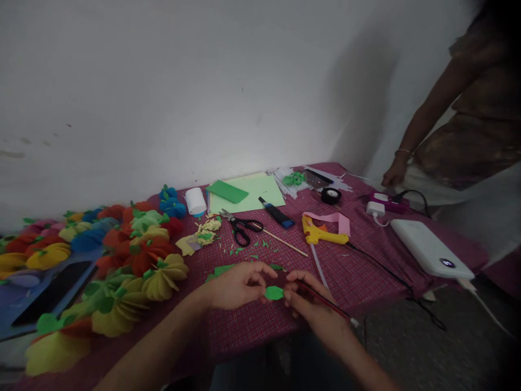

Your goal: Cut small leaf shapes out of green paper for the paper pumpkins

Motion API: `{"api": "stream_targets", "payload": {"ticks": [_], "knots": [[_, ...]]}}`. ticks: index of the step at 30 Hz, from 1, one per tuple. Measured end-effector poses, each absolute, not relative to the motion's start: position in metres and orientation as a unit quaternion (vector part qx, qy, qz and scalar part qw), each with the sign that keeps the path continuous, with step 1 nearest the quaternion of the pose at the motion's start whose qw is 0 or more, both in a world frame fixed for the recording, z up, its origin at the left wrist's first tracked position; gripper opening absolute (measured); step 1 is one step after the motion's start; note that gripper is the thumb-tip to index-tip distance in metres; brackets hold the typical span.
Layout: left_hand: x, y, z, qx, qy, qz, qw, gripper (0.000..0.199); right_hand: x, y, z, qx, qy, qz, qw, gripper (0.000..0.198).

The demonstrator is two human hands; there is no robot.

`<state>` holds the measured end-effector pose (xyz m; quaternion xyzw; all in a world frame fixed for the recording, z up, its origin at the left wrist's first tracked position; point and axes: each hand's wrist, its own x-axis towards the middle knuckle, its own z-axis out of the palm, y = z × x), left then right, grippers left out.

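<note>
A small green paper leaf (274, 293) is stretched between my two hands above the near part of the table. My left hand (238, 285) pinches its left end with closed fingers. The leaf's right end is between the thumb and fingers of my right hand (311, 304). That hand also keeps a slim red and black pencil (328, 302) lying across it, the pale end pointing down to the right. Just beyond my left hand lie green paper pieces (222, 270), partly hidden by it. Black-handled scissors (241, 228) lie farther back beside green scraps.
Colourful paper pumpkins (130, 244) crowd the left side. A yellow glue gun (321, 234), a box cutter (277, 213), a wooden stick (285, 242), black tape (331, 195) and a white power bank (431, 248) lie about. A person (468, 103) stands at the right by a purple power strip (388, 202).
</note>
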<state>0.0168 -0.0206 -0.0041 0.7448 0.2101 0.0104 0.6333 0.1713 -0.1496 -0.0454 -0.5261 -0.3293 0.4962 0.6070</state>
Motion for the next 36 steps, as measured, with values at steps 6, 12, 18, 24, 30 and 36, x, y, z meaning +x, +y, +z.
{"api": "stream_targets", "payload": {"ticks": [6, 12, 18, 24, 30, 36], "knots": [[0.009, -0.018, -0.005, 0.72, 0.232, 0.074, 0.65, 0.036, 0.17, -0.147, -0.047, -0.518, -0.298, 0.495, 0.631, 0.033], [0.015, -0.031, -0.006, 0.746, 0.29, 0.055, 0.597, 0.022, 0.169, -0.146, -0.046, -0.521, -0.298, 0.501, 0.623, 0.032], [0.018, -0.033, -0.012, 0.761, 0.311, 0.059, 0.566, 0.02, 0.174, -0.149, -0.049, -0.529, -0.302, 0.491, 0.623, 0.028], [0.017, -0.032, -0.014, 0.76, 0.319, 0.057, 0.563, 0.017, 0.176, -0.151, -0.048, -0.542, -0.322, 0.47, 0.618, 0.03], [0.019, -0.034, -0.011, 0.77, 0.293, 0.054, 0.564, 0.019, 0.17, -0.147, -0.049, -0.534, -0.344, 0.472, 0.611, 0.033], [0.013, -0.028, -0.011, 0.744, 0.323, 0.122, 0.572, 0.036, 0.168, -0.144, -0.051, -0.538, -0.32, 0.477, 0.617, 0.031]]}}
